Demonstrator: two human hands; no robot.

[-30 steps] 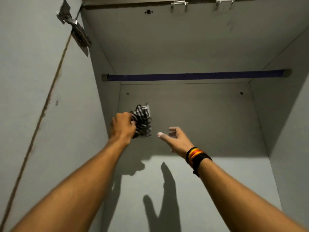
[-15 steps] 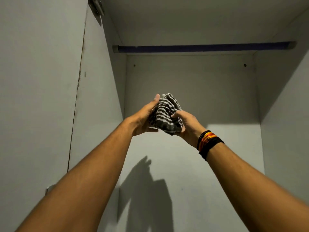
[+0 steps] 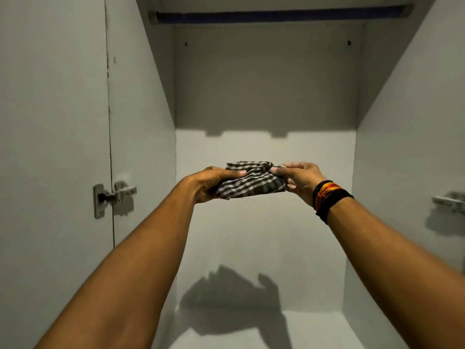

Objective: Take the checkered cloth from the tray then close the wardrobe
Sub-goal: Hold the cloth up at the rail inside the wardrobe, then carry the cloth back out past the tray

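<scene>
A black-and-white checkered cloth [image 3: 251, 183] is stretched between both hands in front of the open wardrobe's back wall [image 3: 266, 81]. My left hand [image 3: 208, 183] grips its left end with the thumb lying on top. My right hand [image 3: 299, 180], with dark and orange bands on the wrist, pinches its right end. The cloth hangs in the air, well above the wardrobe floor [image 3: 276, 328]. No tray is in view.
A dark blue hanging rail [image 3: 276, 16] crosses the top of the wardrobe. The left door panel [image 3: 50, 122] stands open with a metal hinge [image 3: 110, 197]. Another hinge [image 3: 450, 202] sits on the right side wall.
The cloth has gone from a bunch in my left hand to being pulled out flat between both hands. The view has tilted down, showing the hinges and the floor.
</scene>
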